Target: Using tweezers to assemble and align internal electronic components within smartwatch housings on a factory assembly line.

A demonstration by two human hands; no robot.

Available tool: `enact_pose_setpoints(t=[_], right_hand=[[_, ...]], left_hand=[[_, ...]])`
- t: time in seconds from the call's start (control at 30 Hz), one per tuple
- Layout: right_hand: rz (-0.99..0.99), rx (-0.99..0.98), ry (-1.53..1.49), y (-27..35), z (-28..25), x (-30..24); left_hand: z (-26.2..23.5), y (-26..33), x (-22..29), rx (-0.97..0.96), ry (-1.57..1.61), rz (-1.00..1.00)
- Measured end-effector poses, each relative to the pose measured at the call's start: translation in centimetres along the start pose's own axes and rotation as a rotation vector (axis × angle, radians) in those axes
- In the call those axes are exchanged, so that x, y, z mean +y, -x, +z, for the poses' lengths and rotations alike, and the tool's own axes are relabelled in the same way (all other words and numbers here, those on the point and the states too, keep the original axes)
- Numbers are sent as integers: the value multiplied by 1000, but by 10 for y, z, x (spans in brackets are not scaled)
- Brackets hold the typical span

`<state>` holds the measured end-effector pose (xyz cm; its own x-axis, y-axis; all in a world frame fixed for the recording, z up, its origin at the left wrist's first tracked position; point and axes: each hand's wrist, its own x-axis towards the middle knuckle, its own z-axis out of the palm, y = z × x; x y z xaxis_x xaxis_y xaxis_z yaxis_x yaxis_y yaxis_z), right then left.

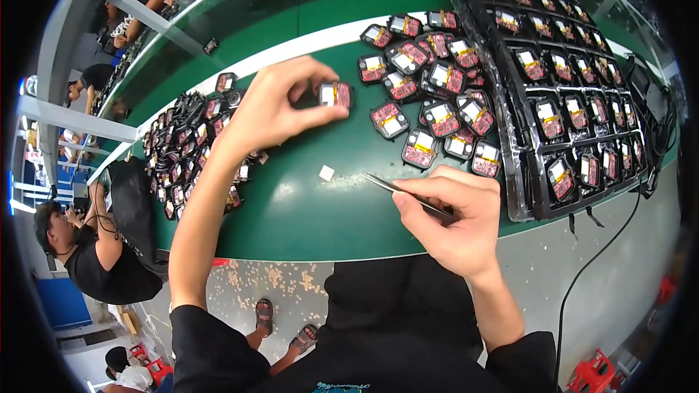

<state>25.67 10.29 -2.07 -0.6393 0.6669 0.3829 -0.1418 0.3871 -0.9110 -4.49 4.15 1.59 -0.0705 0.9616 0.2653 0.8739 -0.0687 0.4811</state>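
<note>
Between the thumb and fingers of my left hand (285,102) is a small black device housing (335,94), with a red circuit board, a white block and a yellow strip showing. It is held just above the green table (291,229). My right hand (455,218) pinches a pair of metal tweezers (408,196), tips pointing left and slightly away. A small white square piece (327,173) lies on the table to the left of the tweezer tips. Whether the tips hold anything is too small to tell.
Similar housings lie in a loose pile (429,65) at the back right and a darker heap (182,153) at the left. A black compartment tray (528,153) with rows of housings stands at the right. A cable (582,273) hangs off the edge. A person (102,247) sits at the left.
</note>
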Motion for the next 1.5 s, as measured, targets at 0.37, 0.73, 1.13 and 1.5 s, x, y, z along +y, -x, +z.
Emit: enact_pose_setpoints(t=[0.37,0.73,1.13,1.5], right_hand=[[-1,6,15,1,0,0],[24,-6,12,-1,3,-4],[85,46,-10,2,3,0],[85,41,60,1,4,3]], left_hand=[[-3,-61,-43,-38,199,-39],[-100,10,-235,239,-463,-462],[-3,45,42,-135,-175,227],[13,74,12,-118,188,209]])
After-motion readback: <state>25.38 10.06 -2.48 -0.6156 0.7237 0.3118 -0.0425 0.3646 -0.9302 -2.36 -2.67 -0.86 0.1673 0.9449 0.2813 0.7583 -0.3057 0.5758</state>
